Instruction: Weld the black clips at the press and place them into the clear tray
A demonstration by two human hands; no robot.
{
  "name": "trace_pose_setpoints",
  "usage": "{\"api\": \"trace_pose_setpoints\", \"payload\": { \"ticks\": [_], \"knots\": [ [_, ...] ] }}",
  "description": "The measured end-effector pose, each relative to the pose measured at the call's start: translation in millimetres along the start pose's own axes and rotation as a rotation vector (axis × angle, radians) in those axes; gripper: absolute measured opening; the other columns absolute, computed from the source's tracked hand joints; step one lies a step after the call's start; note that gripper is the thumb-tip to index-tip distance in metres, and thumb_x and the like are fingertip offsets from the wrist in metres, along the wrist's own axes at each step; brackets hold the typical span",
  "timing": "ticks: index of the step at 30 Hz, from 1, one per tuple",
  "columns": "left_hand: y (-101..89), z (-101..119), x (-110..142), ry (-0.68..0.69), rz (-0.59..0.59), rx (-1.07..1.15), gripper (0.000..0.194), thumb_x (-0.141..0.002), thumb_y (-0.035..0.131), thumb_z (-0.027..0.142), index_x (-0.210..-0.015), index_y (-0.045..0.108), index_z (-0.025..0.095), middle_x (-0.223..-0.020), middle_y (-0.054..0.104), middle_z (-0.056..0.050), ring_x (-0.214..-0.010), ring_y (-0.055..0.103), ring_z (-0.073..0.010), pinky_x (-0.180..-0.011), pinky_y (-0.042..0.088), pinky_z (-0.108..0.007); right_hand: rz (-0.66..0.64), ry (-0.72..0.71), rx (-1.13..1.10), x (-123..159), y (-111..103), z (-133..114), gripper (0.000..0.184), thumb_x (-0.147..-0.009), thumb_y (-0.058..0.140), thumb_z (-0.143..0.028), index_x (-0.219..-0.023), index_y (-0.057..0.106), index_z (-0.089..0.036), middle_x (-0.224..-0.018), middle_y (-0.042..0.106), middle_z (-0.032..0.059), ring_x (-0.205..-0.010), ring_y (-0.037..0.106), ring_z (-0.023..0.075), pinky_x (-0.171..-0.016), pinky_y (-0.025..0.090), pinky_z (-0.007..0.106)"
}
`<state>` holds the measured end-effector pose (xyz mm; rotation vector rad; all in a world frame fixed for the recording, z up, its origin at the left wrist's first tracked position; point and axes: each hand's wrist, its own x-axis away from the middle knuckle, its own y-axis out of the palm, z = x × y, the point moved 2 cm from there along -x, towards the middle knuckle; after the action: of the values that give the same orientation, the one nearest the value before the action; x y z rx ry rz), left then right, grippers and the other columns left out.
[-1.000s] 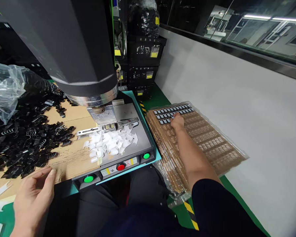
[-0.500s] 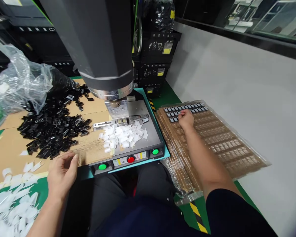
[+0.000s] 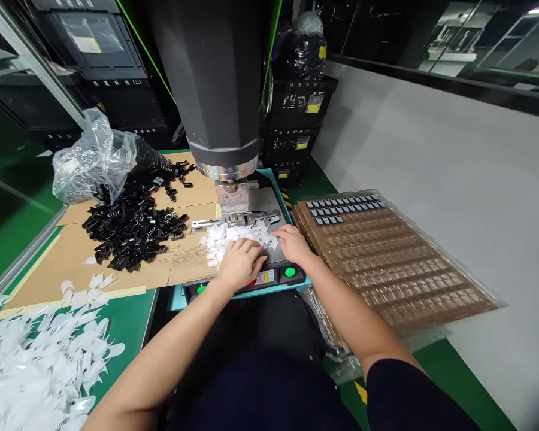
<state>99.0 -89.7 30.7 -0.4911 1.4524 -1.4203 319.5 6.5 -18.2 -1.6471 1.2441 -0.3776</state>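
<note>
My left hand (image 3: 241, 262) lies over the front edge of a heap of thin white plastic pieces (image 3: 222, 239), its fingers loosely bent and apart. Opposite it, my right hand (image 3: 291, 244) reaches in with fingers stretched out, their tips touching the heap's right side. No held piece shows in either hand. The heap sits on the press's grey base plate (image 3: 276, 254), just in front of a metal fixture (image 3: 238, 218). Above the fixture hangs the metal press head (image 3: 232, 194). My left hand partly covers the red button (image 3: 251, 283).
Small black parts (image 3: 137, 230) are piled on the cardboard at left, beside a clear plastic bag (image 3: 94, 161). More white pieces (image 3: 40, 365) cover the green surface at lower left. A clear compartment tray (image 3: 399, 263) at right holds rows of assembled parts (image 3: 341, 208).
My right hand has left the tray and come to the white heap. My left hand has moved right from the cardboard edge to the same heap. The view has shifted slightly.
</note>
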Motion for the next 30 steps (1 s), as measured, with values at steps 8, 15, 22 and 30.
{"api": "trace_pose_setpoints", "payload": {
  "ticks": [8,15,22,30],
  "knots": [
    [42.9,34,-65,0.007,-0.18,-0.121,0.035,-0.109,0.051,0.031,-0.114,0.079,0.013,-0.116,0.073,-0.02,-0.117,0.058,-0.0367,-0.098,0.042,-0.053,-0.004,-0.039,0.134,18,-8,0,0.042,-0.105,0.05,-0.011,-0.135,0.076,-0.023,-0.13,0.07,0.0097,-0.117,0.056,0.0261,-0.107,0.051,0.041],
    [39.8,37,-62,0.098,-0.178,-0.113,0.025,-0.107,0.053,0.019,-0.112,0.077,0.014,-0.106,0.075,-0.018,-0.107,0.064,-0.0329,-0.095,0.045,-0.05,-0.05,-0.078,0.178,23,-19,2,0.036,-0.103,0.061,-0.019,-0.137,0.074,-0.021,-0.129,0.068,0.0115,-0.119,0.056,0.0278,-0.108,0.051,0.043],
    [4.0,10,-15,0.179,0.063,0.116,0.025,-0.113,0.047,0.029,-0.115,0.071,0.022,-0.104,0.075,-0.009,-0.102,0.07,-0.0252,-0.093,0.054,-0.042,-0.076,-0.169,0.32,18,-21,-1,0.028,-0.105,0.061,-0.022,-0.129,0.075,-0.018,-0.119,0.068,0.0129,-0.112,0.059,0.028,-0.101,0.051,0.041],
    [-34.6,-100,12,0.085,0.238,0.157,0.024,-0.109,0.053,0.024,-0.124,0.072,0.026,-0.114,0.077,-0.009,-0.108,0.072,-0.0249,-0.093,0.06,-0.041,0.131,-0.165,0.42,-4,-26,-8,0.029,-0.109,0.053,-0.025,-0.112,0.081,-0.019,-0.106,0.071,0.0117,-0.099,0.061,0.0255,-0.084,0.045,0.036]
  ]
}}
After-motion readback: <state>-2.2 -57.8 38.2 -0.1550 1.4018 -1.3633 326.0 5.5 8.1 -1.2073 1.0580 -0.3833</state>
